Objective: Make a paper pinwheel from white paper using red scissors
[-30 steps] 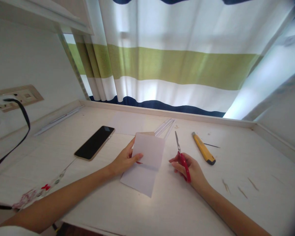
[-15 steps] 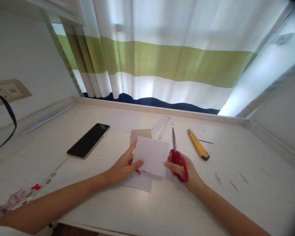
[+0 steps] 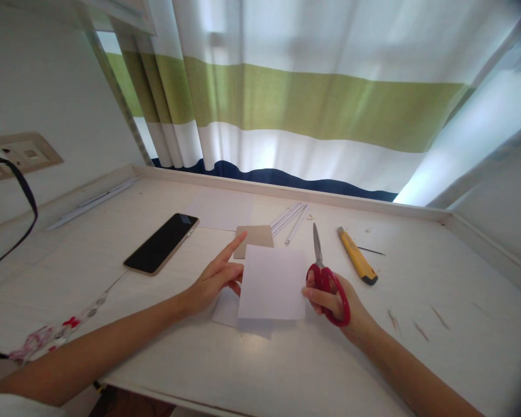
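Lowered toward desk (image 3: 417, 278) front edge: white paper (image 3: 272, 284) | left hand (image 3: 215, 281) touches its left edge, grasp unclear | right hand (image 3: 330, 301) grips red scissors (image 3: 320, 265)

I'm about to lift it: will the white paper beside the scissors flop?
Probably floppy: the white paper looks thin, folded over. Likely light, so a push may slide it on the smooth desk; the left hand at its edge could steady it.

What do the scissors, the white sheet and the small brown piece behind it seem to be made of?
The scissors have bare grey metal blades and glossy red handles, probably plastic. The white sheet looks like thin matte paper, folded double. The brown piece is flat, dull tan, likely cardboard.
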Tool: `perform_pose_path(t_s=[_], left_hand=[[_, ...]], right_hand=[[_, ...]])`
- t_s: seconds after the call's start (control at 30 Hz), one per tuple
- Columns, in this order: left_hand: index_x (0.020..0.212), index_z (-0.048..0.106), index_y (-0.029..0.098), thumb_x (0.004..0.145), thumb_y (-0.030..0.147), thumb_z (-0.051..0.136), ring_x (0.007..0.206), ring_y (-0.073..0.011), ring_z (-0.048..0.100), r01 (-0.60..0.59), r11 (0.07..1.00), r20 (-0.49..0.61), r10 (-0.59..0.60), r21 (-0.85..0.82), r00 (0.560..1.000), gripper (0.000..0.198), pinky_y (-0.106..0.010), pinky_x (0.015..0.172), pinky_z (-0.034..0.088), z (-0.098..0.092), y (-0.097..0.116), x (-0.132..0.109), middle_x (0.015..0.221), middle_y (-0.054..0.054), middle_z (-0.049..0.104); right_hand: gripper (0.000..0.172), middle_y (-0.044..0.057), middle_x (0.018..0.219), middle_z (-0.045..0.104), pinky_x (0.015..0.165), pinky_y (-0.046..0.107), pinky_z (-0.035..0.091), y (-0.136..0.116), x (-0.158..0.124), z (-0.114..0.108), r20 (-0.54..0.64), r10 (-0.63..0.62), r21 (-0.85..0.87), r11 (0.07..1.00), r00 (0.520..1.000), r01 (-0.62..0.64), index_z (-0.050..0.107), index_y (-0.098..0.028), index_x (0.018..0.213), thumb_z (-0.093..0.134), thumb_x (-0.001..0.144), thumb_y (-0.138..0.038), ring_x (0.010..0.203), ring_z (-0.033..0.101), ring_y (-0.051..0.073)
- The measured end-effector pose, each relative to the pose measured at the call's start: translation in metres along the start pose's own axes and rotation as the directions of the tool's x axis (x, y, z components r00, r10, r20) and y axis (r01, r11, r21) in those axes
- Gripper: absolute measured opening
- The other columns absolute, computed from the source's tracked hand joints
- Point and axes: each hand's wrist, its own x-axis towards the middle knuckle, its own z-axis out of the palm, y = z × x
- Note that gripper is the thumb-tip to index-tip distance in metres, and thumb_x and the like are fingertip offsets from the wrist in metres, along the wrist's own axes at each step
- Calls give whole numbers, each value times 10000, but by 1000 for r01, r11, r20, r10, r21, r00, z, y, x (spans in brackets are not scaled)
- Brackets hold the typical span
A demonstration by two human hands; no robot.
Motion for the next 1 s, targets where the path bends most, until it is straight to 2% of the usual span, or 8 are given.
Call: perform_pose_path(t_s=[0.13, 0.23, 0.37, 0.47, 0.6, 0.7, 0.83, 1.0], left_hand=[[1329, 207, 272, 840, 234, 453, 673, -103, 558, -37, 985, 76, 24, 168, 997, 549, -195, 590, 444, 3, 5, -4, 770, -8, 598], [1263, 358, 264, 853, 282, 417, 756, -133, 554, -119, 955, 124, 88, 272, 988, 415, -217, 603, 460, 1, 5, -4, 895, -44, 585], [1116, 508, 255, 825, 315, 467, 724, -110, 540, -214, 924, 127, 182, 317, 975, 300, -211, 626, 459, -3, 4, -2, 871, -20, 569], [1078, 527, 234, 800, 307, 511, 846, -142, 545, -166, 899, 81, 146, 405, 986, 288, -226, 680, 448, -5, 5, -2, 984, -43, 558], [1065, 532, 211, 793, 277, 521, 1083, -201, 452, -147, 833, 80, 124, 533, 989, 280, -243, 741, 425, -3, 10, -4, 1192, -80, 482], [1071, 526, 197, 789, 264, 529, 1057, -182, 479, -139, 820, 76, 116, 555, 990, 290, -252, 766, 421, 0, 13, -5, 1150, -81, 524], [1104, 485, 179, 785, 255, 542, 967, -156, 537, -54, 843, 21, 51, 536, 998, 333, -260, 757, 426, 3, 12, -5, 1035, -78, 598], [1133, 450, 198, 733, 244, 605, 952, -159, 543, 26, 900, -36, -11, 434, 999, 432, -277, 749, 444, 6, 6, -5, 1060, -84, 574]], right_hand=[[219, -66, 542, 484, 415, 197, 298, 3, 0, 1, 31, 16, -2, 1000, 999, -16, 461, -166, 693, 660, 616, -216, 420, 408, 53], [215, -68, 530, 489, 414, 194, 299, 5, 1, 0, 34, 12, 7, 1000, 999, -12, 458, -172, 697, 655, 622, -213, 420, 409, 55], [243, -68, 510, 493, 398, 192, 300, 4, 2, -3, -11, -23, 22, 999, 1000, 24, 447, -178, 694, 668, 605, -228, 404, 404, 57], [252, -62, 514, 505, 397, 194, 313, 3, 2, -5, -50, -58, 2, 998, 997, 59, 447, -179, 700, 672, 603, -238, 400, 407, 58], [256, -50, 531, 513, 402, 188, 326, 2, 1, -5, -122, -82, -50, 996, 989, 77, 456, -177, 692, 679, 599, -263, 414, 423, 59], [283, -43, 552, 519, 401, 181, 328, 3, 0, -4, -219, -110, -70, 993, 969, 97, 467, -179, 700, 694, 582, -298, 425, 420, 57], [283, -49, 524, 504, 398, 180, 324, 3, 1, -5, -293, -157, -75, 987, 943, 142, 478, -191, 702, 704, 573, -304, 430, 406, 66], [271, -41, 574, 530, 416, 190, 357, 2, 0, -6, -350, -184, -96, 982, 918, 160, 493, -198, 700, 705, 561, -294, 469, 439, 84]])
